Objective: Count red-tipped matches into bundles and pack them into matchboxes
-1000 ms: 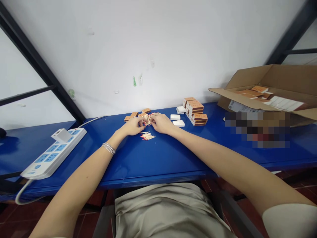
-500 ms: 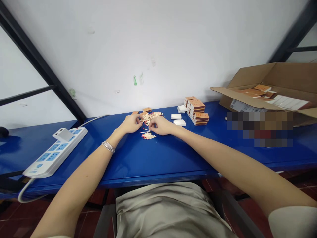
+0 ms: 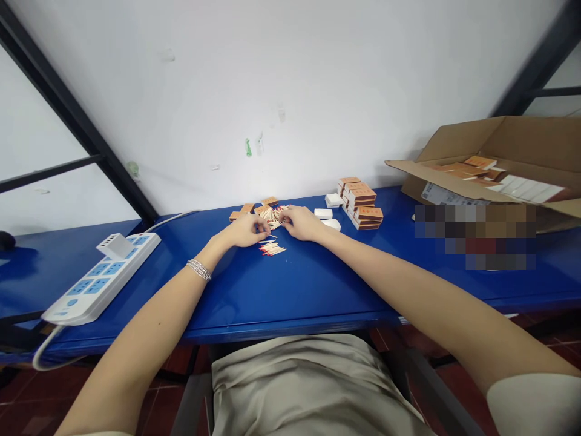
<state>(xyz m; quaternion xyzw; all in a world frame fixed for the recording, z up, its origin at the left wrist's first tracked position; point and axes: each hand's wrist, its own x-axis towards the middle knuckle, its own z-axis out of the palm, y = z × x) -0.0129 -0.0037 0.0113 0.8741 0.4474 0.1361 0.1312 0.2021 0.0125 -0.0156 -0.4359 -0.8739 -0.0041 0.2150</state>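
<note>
Both my arms reach out over a blue table (image 3: 281, 290). My left hand (image 3: 242, 230) and my right hand (image 3: 303, 222) meet at a loose pile of red-tipped matches (image 3: 273, 214), fingers curled and pinched at the sticks. A small aligned bunch of matches (image 3: 272, 248) lies just in front of the hands. Orange matchbox sleeves (image 3: 247, 209) sit behind my left hand. White inner trays (image 3: 323, 213) lie right of my right hand, beside a stack of orange matchboxes (image 3: 361, 209).
A white power strip with blue sockets (image 3: 102, 275) lies at the left with its cable. An open cardboard carton (image 3: 494, 166) holding more boxes stands at the right. A white wall backs the table; dark metal frame bars run at both sides.
My right hand has moved back from the small bunch up to the loose pile. My left hand has shifted slightly nearer. The bunch in front stays put.
</note>
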